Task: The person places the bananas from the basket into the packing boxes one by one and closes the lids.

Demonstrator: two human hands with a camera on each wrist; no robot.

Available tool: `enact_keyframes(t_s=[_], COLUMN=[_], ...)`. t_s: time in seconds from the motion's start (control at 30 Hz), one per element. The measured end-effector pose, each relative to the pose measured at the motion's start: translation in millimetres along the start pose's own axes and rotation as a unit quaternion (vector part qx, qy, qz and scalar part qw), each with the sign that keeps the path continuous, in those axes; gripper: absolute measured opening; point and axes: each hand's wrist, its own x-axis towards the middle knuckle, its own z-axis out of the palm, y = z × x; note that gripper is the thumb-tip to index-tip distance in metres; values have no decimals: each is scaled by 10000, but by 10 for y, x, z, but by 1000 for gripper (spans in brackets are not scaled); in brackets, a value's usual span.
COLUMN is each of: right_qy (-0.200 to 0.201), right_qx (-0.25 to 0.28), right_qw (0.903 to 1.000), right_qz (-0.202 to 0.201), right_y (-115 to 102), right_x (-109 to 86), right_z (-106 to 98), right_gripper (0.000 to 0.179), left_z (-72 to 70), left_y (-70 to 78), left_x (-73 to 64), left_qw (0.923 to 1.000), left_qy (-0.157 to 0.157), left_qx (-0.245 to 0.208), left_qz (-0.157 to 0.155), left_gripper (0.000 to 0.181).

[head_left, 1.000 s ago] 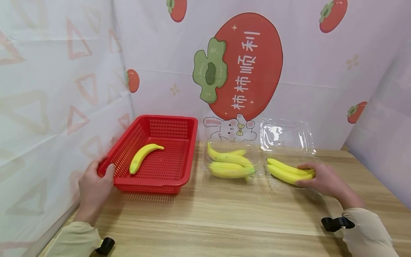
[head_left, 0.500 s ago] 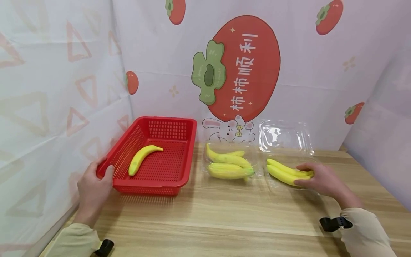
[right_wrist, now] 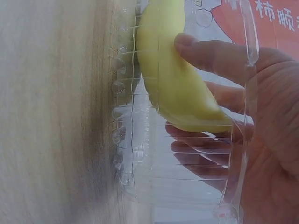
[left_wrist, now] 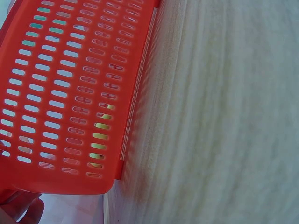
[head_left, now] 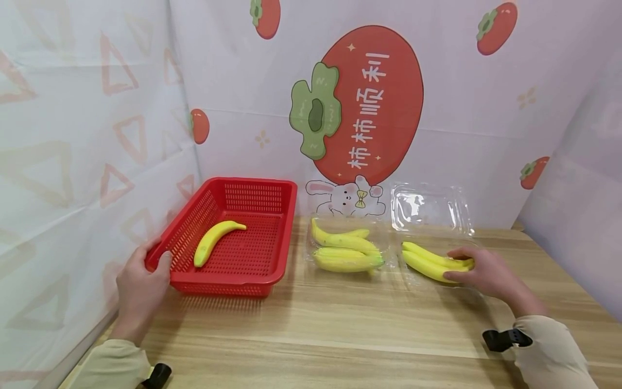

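Observation:
At the left, a red plastic basket (head_left: pixel 223 277) with slotted walls has a single yellow banana (head_left: pixel 214 242) lying in it. My left hand (head_left: pixel 143 292) grips the basket's near left corner, thumb over the rim. On the right, two bananas (head_left: pixel 425 262) lie side by side in a clear hinged plastic box (head_left: pixel 413 208) whose lid stands raised at the back. My right hand (head_left: pixel 486 273) reaches into that box and holds the bananas by their right ends. In the right wrist view the thumb presses on the near banana (right_wrist: pixel 168 74), with the other fingers behind it through the clear wall.
Between basket and open box sits another clear plastic box (head_left: pixel 311 254) holding several bananas (head_left: pixel 347 260). All stand on a wood-grain table (head_left: pixel 320 329). A printed cloth wall (head_left: pixel 243 135) rises close behind, and more cloth walls flank both sides.
The whole head view shifts slightly down and left. Both hands keep their holds; the basket, boxes and bananas stay in place.

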Motion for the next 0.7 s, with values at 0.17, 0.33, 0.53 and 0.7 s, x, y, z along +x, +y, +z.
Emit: enact_keyframes(t_s=[0.17,0.33,0.53,0.7], right_qy=[38,88,231,344], right_qx=[84,141,200,158], right_qw=[9999,9998,9995,9993], right_qz=[40,70,28,55], right_y=[-5,-23,-52,-64], right_x=[0,-1,6,7], right_z=[-1,-27,-62,-92], right_gripper=[66,69,67,66], left_z=[3,2,-2,3], left_y=[4,12,1,3], left_x=[-12,-21,-6,-3], left_qw=[10000,10000,10000,10000], left_qy=[10,-1,-25,-38], left_qx=[-11,-12,8,-14], left_qz=[-1,-32,-49,-58], left_gripper=[57,57,58,58])
